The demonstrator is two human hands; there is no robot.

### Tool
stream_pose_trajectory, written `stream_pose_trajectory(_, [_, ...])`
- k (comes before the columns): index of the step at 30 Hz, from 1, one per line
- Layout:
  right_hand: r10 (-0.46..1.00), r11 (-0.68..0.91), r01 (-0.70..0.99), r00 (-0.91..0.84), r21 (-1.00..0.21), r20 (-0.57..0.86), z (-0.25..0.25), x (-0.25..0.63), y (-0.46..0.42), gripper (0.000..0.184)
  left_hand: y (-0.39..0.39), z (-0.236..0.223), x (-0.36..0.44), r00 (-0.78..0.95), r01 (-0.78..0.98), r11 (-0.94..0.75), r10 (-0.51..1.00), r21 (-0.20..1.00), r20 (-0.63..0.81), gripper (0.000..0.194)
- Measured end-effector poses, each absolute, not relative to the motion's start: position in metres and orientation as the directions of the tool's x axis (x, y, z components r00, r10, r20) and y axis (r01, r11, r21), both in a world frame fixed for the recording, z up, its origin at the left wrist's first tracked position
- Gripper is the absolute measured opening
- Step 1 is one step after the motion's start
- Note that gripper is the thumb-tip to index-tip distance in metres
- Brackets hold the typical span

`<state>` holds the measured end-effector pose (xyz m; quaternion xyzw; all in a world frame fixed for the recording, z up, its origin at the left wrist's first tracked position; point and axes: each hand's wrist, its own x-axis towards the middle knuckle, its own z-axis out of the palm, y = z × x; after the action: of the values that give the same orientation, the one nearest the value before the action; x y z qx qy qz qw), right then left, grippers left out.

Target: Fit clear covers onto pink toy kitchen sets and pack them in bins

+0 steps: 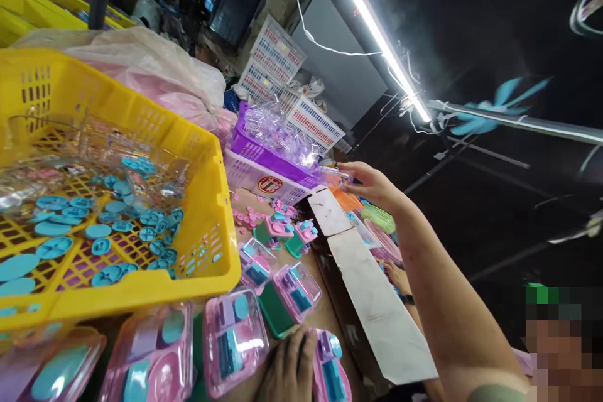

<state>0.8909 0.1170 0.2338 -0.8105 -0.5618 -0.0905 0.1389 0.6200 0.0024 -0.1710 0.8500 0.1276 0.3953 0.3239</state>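
Note:
My right hand [370,182] reaches out to the end of a purple basket [277,154] heaped with clear plastic covers. Its fingers are closed on a clear plastic cover [335,176]. Low in the picture is my left hand [289,367], fingers bent against the side of an uncovered pink toy set [332,367] with blue and lilac parts; the thumb is hidden. Beside it stand several similar toy sets under clear covers, such as one [235,345] left of the hand and another on a green base [277,311] just beyond.
A large yellow crate [226,226] on the left contains blue plastic pieces and clear parts. Small pink pieces [249,217] lie farther back. White cardboard [372,301] runs along the right side. A co-worker's hand [398,276] with a dark wristband is beyond it.

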Motion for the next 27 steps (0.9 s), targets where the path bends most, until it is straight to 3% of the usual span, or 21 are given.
stream_pose_trajectory(2, [0.957, -0.200, 0.953, 0.240, -0.226, 0.165, 0.219, 0.850, 0.048, 0.068, 0.011, -0.161, 0.606, 0.743, -0.148, -0.714, 0.376, 0.684, 0.554, 0.127])
stream_pose_trajectory(6, [0.963, -0.265, 0.814, 0.256, -0.518, -0.090, 0.154, 0.779, -0.077, 0.057, 0.024, -0.137, 0.586, 0.788, -0.228, -0.602, 0.347, 0.765, 0.508, 0.128])
stream_pose_trajectory(9, [0.949, -0.287, 0.673, 0.295, -0.682, -0.109, 0.096, 0.754, -0.131, 0.053, 0.030, -0.128, 0.581, 0.794, -0.260, -0.566, 0.336, 0.782, 0.507, 0.122])
stream_pose_trajectory(12, [0.927, -0.305, 0.581, 0.363, -0.755, -0.096, 0.062, 0.741, -0.148, 0.048, 0.037, -0.123, 0.579, 0.827, -0.249, -0.560, 0.302, 0.790, 0.474, 0.126])
stream_pose_trajectory(16, [0.861, -0.356, 0.557, 0.507, -0.750, -0.032, 0.034, 0.720, -0.136, 0.054, 0.042, -0.120, 0.581, 0.851, -0.240, -0.572, 0.264, 0.784, 0.453, 0.128])
stream_pose_trajectory(20, [0.642, -0.414, 0.624, 0.716, -0.663, 0.274, 0.001, 0.691, -0.112, 0.050, 0.043, -0.121, 0.583, 0.854, -0.227, -0.589, 0.262, 0.776, 0.449, 0.127])
stream_pose_trajectory(24, [0.549, -0.437, 0.724, 0.685, -0.534, 0.479, -0.004, 0.685, -0.098, 0.031, 0.044, -0.121, 0.580, 0.838, -0.232, -0.610, 0.270, 0.758, 0.474, 0.128])
stream_pose_trajectory(27, [0.613, -0.411, 0.797, 0.601, -0.443, 0.513, 0.009, 0.689, -0.091, 0.025, 0.045, -0.118, 0.579, 0.839, -0.225, -0.609, 0.276, 0.761, 0.469, 0.126])
